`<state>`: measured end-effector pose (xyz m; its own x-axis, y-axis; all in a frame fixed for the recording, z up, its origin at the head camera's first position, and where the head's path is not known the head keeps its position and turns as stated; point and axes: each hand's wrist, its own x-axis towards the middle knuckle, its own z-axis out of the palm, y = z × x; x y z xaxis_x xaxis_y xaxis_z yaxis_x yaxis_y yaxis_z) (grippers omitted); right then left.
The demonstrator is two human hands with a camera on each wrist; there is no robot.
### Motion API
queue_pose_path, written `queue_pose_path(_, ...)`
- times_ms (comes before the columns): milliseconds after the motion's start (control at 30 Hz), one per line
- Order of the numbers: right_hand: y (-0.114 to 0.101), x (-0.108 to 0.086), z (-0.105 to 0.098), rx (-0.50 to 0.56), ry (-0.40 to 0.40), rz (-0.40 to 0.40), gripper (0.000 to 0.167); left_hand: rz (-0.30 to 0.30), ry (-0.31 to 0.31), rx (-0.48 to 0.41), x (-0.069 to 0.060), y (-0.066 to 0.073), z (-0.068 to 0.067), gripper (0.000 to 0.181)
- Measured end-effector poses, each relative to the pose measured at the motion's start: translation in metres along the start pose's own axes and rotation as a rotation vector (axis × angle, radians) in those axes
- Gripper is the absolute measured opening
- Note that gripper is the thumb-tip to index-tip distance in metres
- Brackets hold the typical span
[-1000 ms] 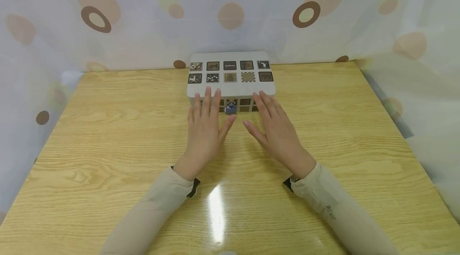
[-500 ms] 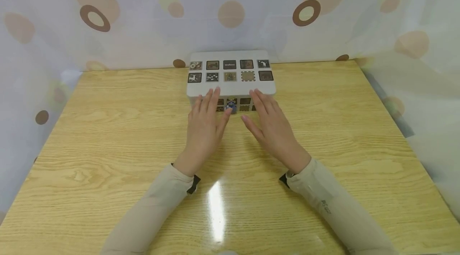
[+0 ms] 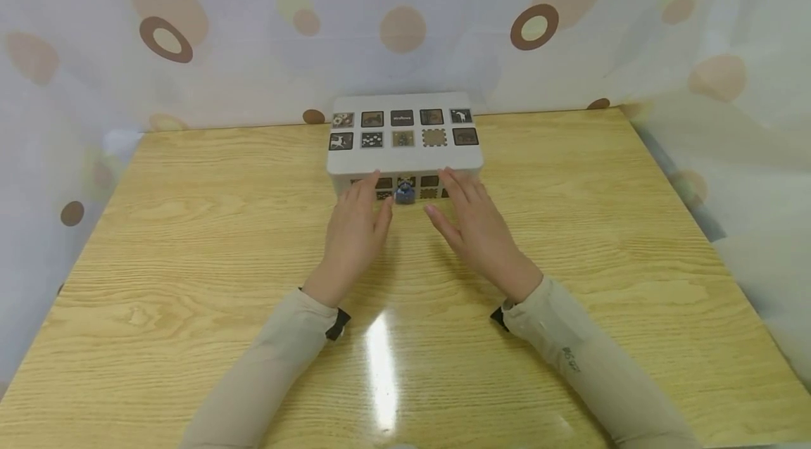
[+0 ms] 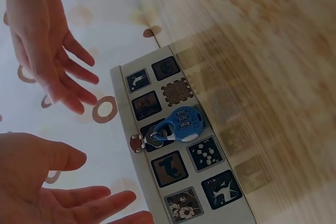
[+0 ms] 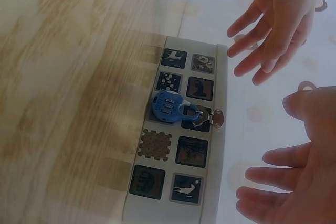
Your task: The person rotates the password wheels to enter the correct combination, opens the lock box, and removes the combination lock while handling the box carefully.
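A white box (image 3: 405, 159) printed with dark picture squares stands at the back of the table. On its front face a blue combination padlock (image 4: 185, 124) hangs from a small metal hasp (image 5: 209, 117), its number dials showing in both wrist views. My left hand (image 3: 352, 229) is held at the left of the padlock, fingers loosely extended, holding nothing. My right hand (image 3: 480, 231) mirrors it on the right side, thumb apart from the fingers, also holding nothing. Both wrist views show the hands apart from the padlock.
The wooden table (image 3: 190, 245) reaches to a white curtain (image 3: 253, 27) with brown and tan dots behind the box. The curtain also runs along both sides. A bright light reflection lies on the tabletop between the forearms.
Both hands have drawn slightly back from the box top. The left fingers have bent down a little and its thumb has moved left, leaving the padlock in plain sight.
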<state>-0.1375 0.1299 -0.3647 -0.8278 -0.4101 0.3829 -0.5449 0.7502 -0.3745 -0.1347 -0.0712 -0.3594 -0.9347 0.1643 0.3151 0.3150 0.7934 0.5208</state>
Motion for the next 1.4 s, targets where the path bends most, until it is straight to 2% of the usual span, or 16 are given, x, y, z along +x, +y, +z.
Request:
queue_pose_path(133,0.001,0.001,0.003,0.026,-0.009,0.014,0.059,-0.021,-0.012,-0.029,0.003,-0.002,0.001,0.045)
queue_pose_path(367,0.004,0.004,0.009,0.1,-0.025,0.052,0.053,-0.094,-0.086,-0.112,0.009,-0.009,0.006,0.043)
queue_pose_path(667,0.007,0.007,0.014,0.207,-0.119,0.165,0.053,-0.17,-0.171,-0.221,0.017,-0.014,0.014,0.042)
queue_pose_path(900,0.011,0.013,0.022,0.299,-0.166,0.215,0.051,-0.234,-0.235,-0.307,0.023,-0.014,0.019,0.044)
queue_pose_path(1100,0.014,0.019,0.028,0.348,-0.185,0.246,0.05,-0.245,-0.261,-0.354,0.027,-0.015,0.025,0.043)
queue_pose_path(1400,0.015,0.023,0.033,0.419,-0.209,0.285,0.049,-0.238,-0.267,-0.367,0.029,-0.018,0.03,0.041)
